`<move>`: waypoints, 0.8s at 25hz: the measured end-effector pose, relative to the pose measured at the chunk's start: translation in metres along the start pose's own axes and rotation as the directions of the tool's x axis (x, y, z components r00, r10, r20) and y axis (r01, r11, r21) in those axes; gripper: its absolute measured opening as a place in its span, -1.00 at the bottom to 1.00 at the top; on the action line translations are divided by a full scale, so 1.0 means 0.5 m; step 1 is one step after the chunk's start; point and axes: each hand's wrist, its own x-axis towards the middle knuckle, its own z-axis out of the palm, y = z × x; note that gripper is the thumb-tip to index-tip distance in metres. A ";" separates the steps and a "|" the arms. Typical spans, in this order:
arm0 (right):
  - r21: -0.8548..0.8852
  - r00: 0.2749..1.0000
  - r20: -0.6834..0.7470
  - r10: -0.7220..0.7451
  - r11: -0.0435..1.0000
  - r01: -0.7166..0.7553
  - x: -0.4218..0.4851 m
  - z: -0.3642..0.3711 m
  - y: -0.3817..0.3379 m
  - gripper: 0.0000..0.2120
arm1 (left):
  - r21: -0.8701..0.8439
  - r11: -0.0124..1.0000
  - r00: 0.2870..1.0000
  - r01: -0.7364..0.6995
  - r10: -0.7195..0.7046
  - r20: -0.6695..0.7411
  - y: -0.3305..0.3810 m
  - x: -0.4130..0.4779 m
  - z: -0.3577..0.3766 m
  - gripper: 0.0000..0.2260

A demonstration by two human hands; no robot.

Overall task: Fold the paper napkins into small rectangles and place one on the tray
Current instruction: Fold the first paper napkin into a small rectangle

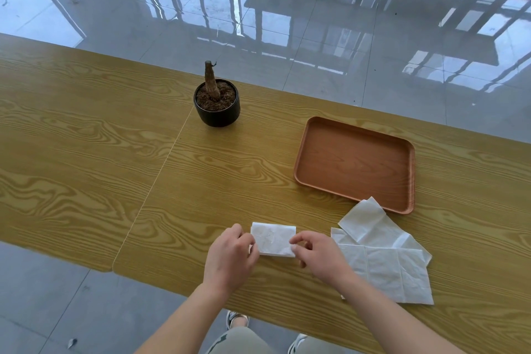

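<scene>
- Glossy grey tiled floor (316, 23) fills the background and mirrors window frames; two black furniture bases stand at the top right.
- Long yellow wood-grain table (86, 152) runs across the view, with a thin seam between two panels left of centre.
- Reddish-brown rectangular wooden tray (355, 165) with rounded corners lies on the right part of the table, nothing on it.
- Loose heap of unfolded white paper napkins (388, 267) lies overlapped just in front of the tray; one corner reaches the tray's near rim.
- Left hand (230, 259) has curled fingers pinching the left edge of a small folded white paper napkin (273, 238).
- Right hand (319, 256) pinches that napkin's right edge between thumb and forefinger.
- Round black plant pot (217, 112) stands near the far edge, left of the tray, holding brown soil and a bare cut stump (210, 80).
- That folded white paper napkin is a small rectangle lying flat near the table's front edge, between the hands, just left of the loose heap and well apart from the tray.
</scene>
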 end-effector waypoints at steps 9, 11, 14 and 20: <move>-0.233 0.992 -0.018 -0.127 0.965 0.120 0.003 0.020 0.001 -0.85 | 0.202 0.932 0.950 -0.300 0.273 0.151 -0.017 -0.012 0.031 -0.75; -0.206 0.995 -0.019 -0.097 0.974 0.091 0.003 0.018 0.008 -0.88 | 0.224 0.919 0.939 -0.325 0.284 0.195 -0.022 -0.019 0.030 -0.71; -0.209 0.987 -0.077 -0.142 0.970 0.124 0.008 0.013 0.004 -0.93 | 0.223 0.925 0.940 -0.309 0.261 0.219 -0.024 -0.031 0.024 -0.61; -0.456 0.947 -0.111 -0.300 0.863 0.219 0.054 0.003 -0.037 -0.79 | 0.210 0.923 0.942 -0.322 0.290 0.170 -0.022 -0.060 0.014 -0.67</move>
